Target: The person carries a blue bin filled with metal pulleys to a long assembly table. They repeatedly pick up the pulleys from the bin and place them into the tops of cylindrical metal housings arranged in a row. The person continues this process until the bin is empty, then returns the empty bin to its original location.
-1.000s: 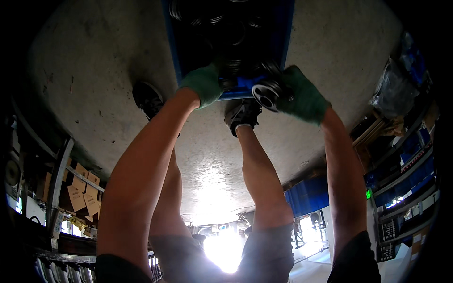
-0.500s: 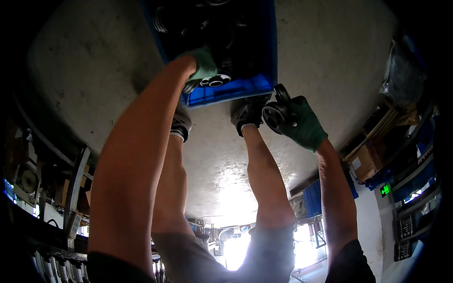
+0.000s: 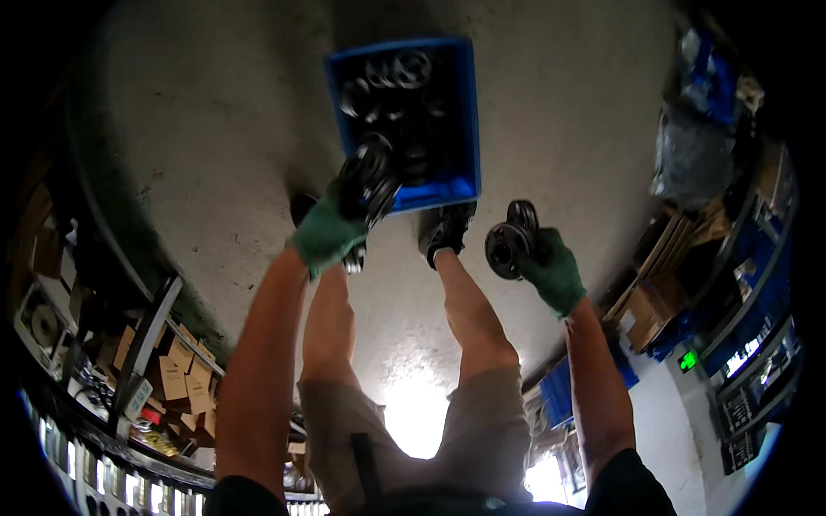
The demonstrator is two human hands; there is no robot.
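Note:
My left hand [image 3: 331, 230], in a green glove, is closed on several dark round metal parts [image 3: 372, 176] that look like ring-shaped wheels or pulleys. It is at the near left corner of a blue plastic crate [image 3: 471, 129]. Inside the crate lie more shiny round metal parts [image 3: 413, 69]; its darker middle is hard to make out. My right hand [image 3: 555, 273], gloved in green too, grips dark metal wheels [image 3: 509, 248] out to the right of the crate. Their exact kind does not show.
The crate stands on a grey concrete floor [image 3: 215, 146], close to my shoes [image 3: 447, 234]. Along the right side are a cardboard box [image 3: 651, 305] and clear plastic sheeting [image 3: 693, 163]. At the left, a metal-framed rack holds several small cartons [image 3: 176, 378].
My left hand has come up out of the crate with metal wheels in it. My right hand still holds its wheels. The view has shifted, showing the whole crate.

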